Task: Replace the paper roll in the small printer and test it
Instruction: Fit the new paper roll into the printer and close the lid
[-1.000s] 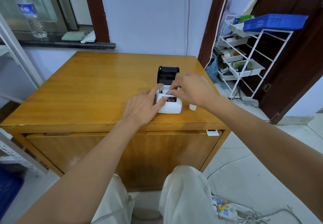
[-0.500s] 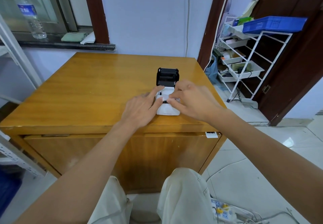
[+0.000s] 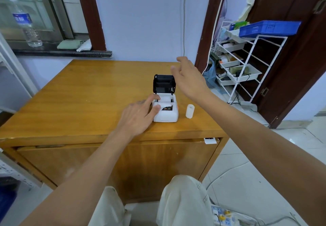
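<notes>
Since the earlier frame the right hand (image 3: 189, 80) has lifted off the printer (image 3: 165, 110) and now hangs open, holding nothing, right of centre above the raised black lid (image 3: 164, 82); nearer the camera, the left hand (image 3: 139, 115) rests at centre frame, fingers spread, pressing the printer's white body without gripping. White paper shows in the open bay; a paper roll (image 3: 190, 111) stands just right of the printer on the table (image 3: 79, 93). The lid likely closes next: best kept steadied, paper tail fed out first.
</notes>
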A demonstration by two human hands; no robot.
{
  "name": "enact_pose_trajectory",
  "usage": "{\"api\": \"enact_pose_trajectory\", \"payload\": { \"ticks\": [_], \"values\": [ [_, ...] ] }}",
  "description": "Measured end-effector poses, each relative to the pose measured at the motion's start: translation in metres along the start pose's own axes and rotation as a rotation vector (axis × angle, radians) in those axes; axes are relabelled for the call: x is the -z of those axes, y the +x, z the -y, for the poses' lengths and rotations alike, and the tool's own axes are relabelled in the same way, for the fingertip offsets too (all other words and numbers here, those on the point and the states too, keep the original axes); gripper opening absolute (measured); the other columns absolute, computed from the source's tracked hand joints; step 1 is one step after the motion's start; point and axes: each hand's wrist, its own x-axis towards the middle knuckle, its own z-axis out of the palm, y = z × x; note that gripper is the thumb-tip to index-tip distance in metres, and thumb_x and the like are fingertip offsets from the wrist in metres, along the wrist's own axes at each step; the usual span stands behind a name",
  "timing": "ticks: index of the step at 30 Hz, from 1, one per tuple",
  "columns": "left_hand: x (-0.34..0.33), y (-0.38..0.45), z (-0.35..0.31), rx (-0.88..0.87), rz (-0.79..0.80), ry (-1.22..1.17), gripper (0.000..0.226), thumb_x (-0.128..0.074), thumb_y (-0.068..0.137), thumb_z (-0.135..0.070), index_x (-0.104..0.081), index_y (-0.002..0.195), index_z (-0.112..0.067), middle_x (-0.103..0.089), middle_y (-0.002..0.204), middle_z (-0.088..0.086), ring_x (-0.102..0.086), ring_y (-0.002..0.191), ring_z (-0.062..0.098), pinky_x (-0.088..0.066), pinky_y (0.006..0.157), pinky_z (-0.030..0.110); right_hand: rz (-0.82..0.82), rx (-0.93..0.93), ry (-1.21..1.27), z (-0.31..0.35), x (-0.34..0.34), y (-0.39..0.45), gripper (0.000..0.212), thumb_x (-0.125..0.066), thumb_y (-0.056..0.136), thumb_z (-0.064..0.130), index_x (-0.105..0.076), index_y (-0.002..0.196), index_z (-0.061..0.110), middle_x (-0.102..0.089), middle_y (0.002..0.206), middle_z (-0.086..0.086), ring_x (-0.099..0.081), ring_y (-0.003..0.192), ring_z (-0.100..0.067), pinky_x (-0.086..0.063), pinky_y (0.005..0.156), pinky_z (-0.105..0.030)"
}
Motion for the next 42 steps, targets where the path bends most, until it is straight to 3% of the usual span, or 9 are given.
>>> {"api": "enact_pose_trajectory", "payload": {
  "ticks": [2,4,9,17,21,25,33,39,42],
  "values": [
    [0.0,0.0,0.001,0.002,0.003,-0.015,0.042,-0.025,0.105,-0.058,-0.044,0.133,-0.034,-0.056,0.071,-0.002,-0.054,0.061,0.019,-0.034,0.05,0.032,0.088,-0.068,0.058,-0.001,-0.003,0.014,0.043,-0.031,0.106,0.045,-0.054,0.127,0.016,-0.06,0.122,-0.005,-0.055,0.114,-0.022,-0.043,0.094,-0.04],
    [0.0,0.0,0.001,0.0,0.003,-0.02,0.04,-0.026,0.105,-0.058,-0.043,0.131,-0.034,-0.056,0.07,-0.001,-0.054,0.06,0.019,-0.035,0.05,0.033,0.144,-0.112,0.064,-0.001,-0.005,0.023,0.046,-0.027,0.107,0.045,-0.055,0.09,0.013,-0.058,0.09,-0.004,-0.053,0.085,-0.02,-0.042,0.081,-0.038],
    [-0.003,0.002,0.006,0.012,0.02,-0.05,0.035,-0.028,0.102,-0.06,-0.035,0.125,-0.034,-0.075,0.102,0.003,-0.062,0.066,0.024,-0.04,0.052,0.034,0.165,-0.097,0.018,-0.001,-0.009,0.025,0.047,-0.037,0.106,0.04,-0.047,0.071,0.012,-0.048,0.067,-0.001,-0.045,0.063,-0.019,-0.04,0.066,-0.037],
    [-0.003,0.002,0.005,0.048,0.018,-0.063,0.033,-0.033,0.099,-0.059,-0.031,0.114,-0.03,-0.074,0.119,0.002,-0.064,0.071,0.028,-0.039,0.054,0.035,0.3,-0.012,-0.078,0.004,-0.004,0.016,0.021,-0.058,0.098,0.035,-0.065,0.102,0.016,-0.061,0.087,0.011,-0.063,0.092,-0.019,-0.055,0.078,-0.04],
    [-0.003,0.002,0.004,0.049,0.015,-0.07,0.034,-0.034,0.098,-0.06,-0.03,0.114,-0.03,-0.073,0.124,0.0,-0.065,0.073,0.028,-0.037,0.054,0.036,0.358,-0.012,-0.127,0.005,-0.001,0.014,0.024,-0.062,0.095,0.038,-0.065,0.097,0.014,-0.067,0.093,0.0,-0.063,0.09,-0.021,-0.053,0.076,-0.039],
    [-0.002,0.001,0.003,0.07,0.019,-0.087,0.032,-0.034,0.099,-0.062,-0.027,0.11,-0.033,-0.072,0.126,-0.002,-0.067,0.081,0.027,-0.043,0.059,0.036,0.435,-0.037,-0.173,0.001,-0.006,0.011,0.023,-0.071,0.091,0.039,-0.068,0.102,0.019,-0.06,0.089,0.01,-0.062,0.099,-0.019,-0.054,0.082,-0.037],
    [-0.002,0.002,0.004,0.066,-0.004,-0.089,0.034,-0.035,0.099,-0.062,-0.031,0.11,-0.03,-0.073,0.118,0.0,-0.069,0.085,0.027,-0.052,0.063,0.039,0.751,-0.13,-0.253,0.008,0.004,0.03,0.049,-0.072,0.092,0.043,-0.063,0.134,0.021,-0.06,0.137,-0.004,-0.056,0.125,-0.023,-0.045,0.107,-0.039],
    [-0.002,0.001,0.003,0.063,-0.003,-0.071,0.041,-0.035,0.098,-0.065,-0.034,0.115,-0.028,-0.072,0.122,-0.002,-0.069,0.088,0.026,-0.052,0.065,0.039,0.905,-0.196,-0.29,0.014,0.002,0.048,0.059,-0.076,0.088,0.043,-0.057,0.14,0.022,-0.062,0.098,0.006,-0.062,0.111,-0.021,-0.05,0.103,-0.043],
    [-0.003,0.002,0.002,0.057,0.02,-0.046,0.054,-0.039,0.096,-0.07,-0.035,0.124,-0.025,-0.067,0.136,-0.004,-0.07,0.091,0.027,-0.048,0.062,0.036,0.957,-0.22,-0.328,0.019,0.0,0.055,0.061,-0.078,0.087,0.041,-0.055,0.142,0.024,-0.065,0.114,-0.001,-0.064,0.114,-0.022,-0.051,0.103,-0.044]
  ]
}}
